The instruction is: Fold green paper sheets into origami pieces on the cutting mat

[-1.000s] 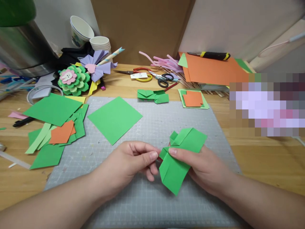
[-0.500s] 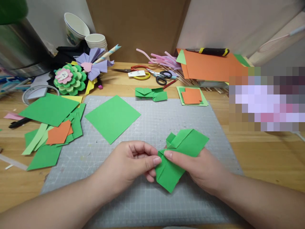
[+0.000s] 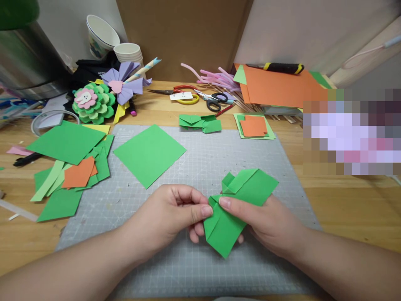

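A partly folded sheet of green paper (image 3: 247,188) is held between my two hands above the grey cutting mat (image 3: 200,159). My left hand (image 3: 183,213) pinches its left edge between thumb and bent fingers. My right hand (image 3: 263,221) grips it from the right, thumb pressed on top near the fold and fingers mostly hidden underneath. A small raised flap stands at the paper's upper left, and creases cross its lower part. On the mat to the left lies a flat green square (image 3: 149,154). Small folded green pieces (image 3: 200,123) sit at the mat's far edge.
Left lies a pile of green and orange paper scraps (image 3: 65,142). Scissors (image 3: 216,100) and a green paper flower (image 3: 94,104) are at the back. Orange sheets (image 3: 275,88) with a yellow-black cutter (image 3: 285,67) lie back right, near small paper squares (image 3: 254,126).
The folded green paper has shifted slightly to the right and tilted a little with my right hand. My left hand keeps its pinch on the edge. The view has moved slightly.
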Tool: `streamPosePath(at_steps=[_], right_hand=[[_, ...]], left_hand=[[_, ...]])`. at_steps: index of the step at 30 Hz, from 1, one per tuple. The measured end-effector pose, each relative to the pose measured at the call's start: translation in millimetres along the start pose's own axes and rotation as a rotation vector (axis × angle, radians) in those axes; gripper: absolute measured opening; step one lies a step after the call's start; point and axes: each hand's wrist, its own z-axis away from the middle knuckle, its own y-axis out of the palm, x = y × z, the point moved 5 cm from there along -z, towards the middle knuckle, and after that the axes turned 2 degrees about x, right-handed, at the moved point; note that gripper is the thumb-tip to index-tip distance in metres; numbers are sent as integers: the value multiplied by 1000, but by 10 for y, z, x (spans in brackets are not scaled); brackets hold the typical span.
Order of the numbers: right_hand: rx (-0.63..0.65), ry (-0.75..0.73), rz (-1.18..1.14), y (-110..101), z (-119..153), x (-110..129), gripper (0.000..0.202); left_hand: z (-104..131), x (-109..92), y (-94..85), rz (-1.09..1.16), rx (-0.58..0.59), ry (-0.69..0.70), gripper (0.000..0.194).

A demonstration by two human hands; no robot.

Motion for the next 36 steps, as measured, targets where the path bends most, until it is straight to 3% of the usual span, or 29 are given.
streamPosePath(at_steps=[9, 23, 36], right_hand=[[-70, 32, 83, -5, 9, 10, 34], [28, 19, -32, 35, 18, -35, 34], [-17, -18, 4, 22, 12, 14, 33]], left_hand=[[1, -31, -17, -21, 29, -6, 25], [13, -49, 0, -44, 47, -38, 29], [19, -61, -4, -63, 30, -22, 26]])
